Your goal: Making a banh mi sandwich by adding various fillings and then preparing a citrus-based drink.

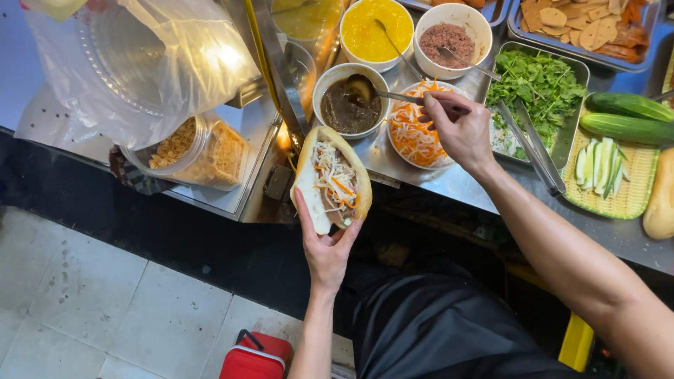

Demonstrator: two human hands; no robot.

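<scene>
Left hand point(325, 245) cups the split baguette sandwich point(331, 180) from below, long axis pointing away from the person. Right hand point(460, 130) pinches the spoon point(372, 91) handle; its bowl rests over the dark sauce bowl point(347, 97), just beyond the sandwich.

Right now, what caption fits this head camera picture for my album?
Left hand holds a filled sandwich while right hand lifts a spoon over the brown sauce bowl.

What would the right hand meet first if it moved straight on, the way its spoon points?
The right hand holds a spoon pointing left. Its tip is already over the bowl of dark sauce, so that sauce probably comes first; its height above it is unclear.
</scene>
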